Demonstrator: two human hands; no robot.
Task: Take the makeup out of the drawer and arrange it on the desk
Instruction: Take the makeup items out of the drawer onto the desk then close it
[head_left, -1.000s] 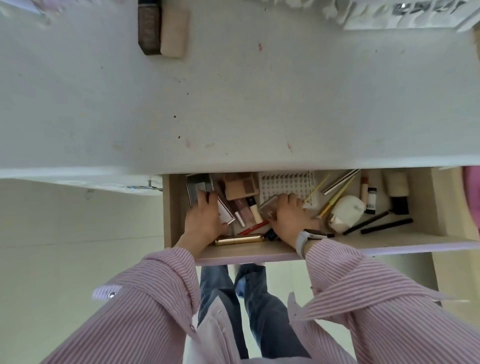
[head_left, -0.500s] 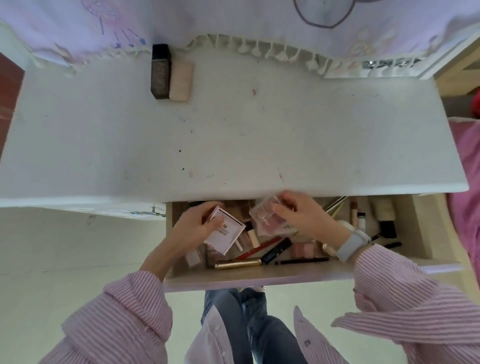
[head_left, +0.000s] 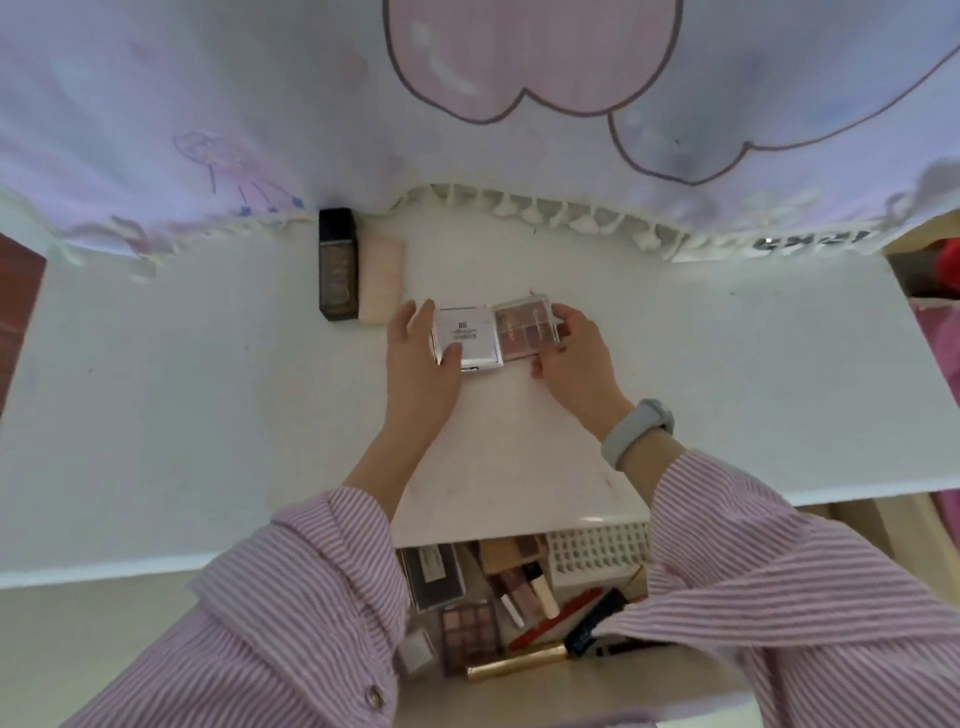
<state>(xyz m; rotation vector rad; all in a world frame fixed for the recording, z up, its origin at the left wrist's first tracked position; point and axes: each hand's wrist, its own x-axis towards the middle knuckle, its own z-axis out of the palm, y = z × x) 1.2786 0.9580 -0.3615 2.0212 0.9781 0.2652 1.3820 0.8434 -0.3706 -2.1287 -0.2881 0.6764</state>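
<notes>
Fingers of the left hand (head_left: 415, 358) hold a white compact (head_left: 467, 340) on the tabletop (head_left: 208, 415). Right hand (head_left: 571, 358) fingers pinch a clear eyeshadow palette (head_left: 524, 327) touching it, toward the back edge.

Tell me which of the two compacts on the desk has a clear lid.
The eyeshadow palette under the right hand: its coloured pans show through. The white compact by the left hand is opaque, printed.

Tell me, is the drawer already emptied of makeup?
No: the open drawer still holds an eyeshadow palette, a gold tube and other makeup, while only two compacts are under the hands on the desk.
</notes>
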